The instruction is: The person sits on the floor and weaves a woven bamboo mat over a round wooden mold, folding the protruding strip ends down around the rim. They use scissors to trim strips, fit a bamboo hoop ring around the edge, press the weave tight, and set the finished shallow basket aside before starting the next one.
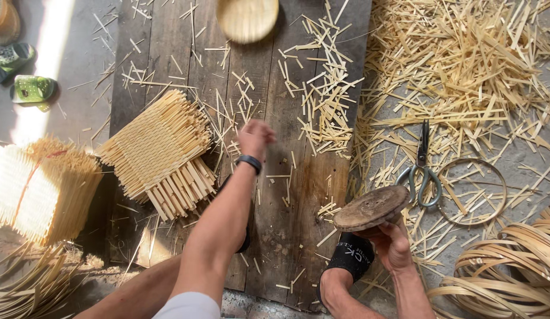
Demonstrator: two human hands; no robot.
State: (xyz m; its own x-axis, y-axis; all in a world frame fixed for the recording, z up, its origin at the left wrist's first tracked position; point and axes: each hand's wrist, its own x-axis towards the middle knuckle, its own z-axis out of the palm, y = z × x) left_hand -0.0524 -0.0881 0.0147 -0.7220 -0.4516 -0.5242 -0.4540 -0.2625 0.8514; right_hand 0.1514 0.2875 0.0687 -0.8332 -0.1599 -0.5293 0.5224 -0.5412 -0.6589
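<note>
Packages: none visible.
Signs, screens: none visible.
Label: white printed lettering on a black slipper strap (353, 255), lower centre, beside the wooden boards.

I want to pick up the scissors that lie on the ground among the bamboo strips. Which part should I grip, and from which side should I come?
Grip the scissors at the green loop handles, coming from the near side, beside the right hand. The handles point toward the person and lie exposed next to the metal ring; the closed blades point away, into the strip pile.
</note>
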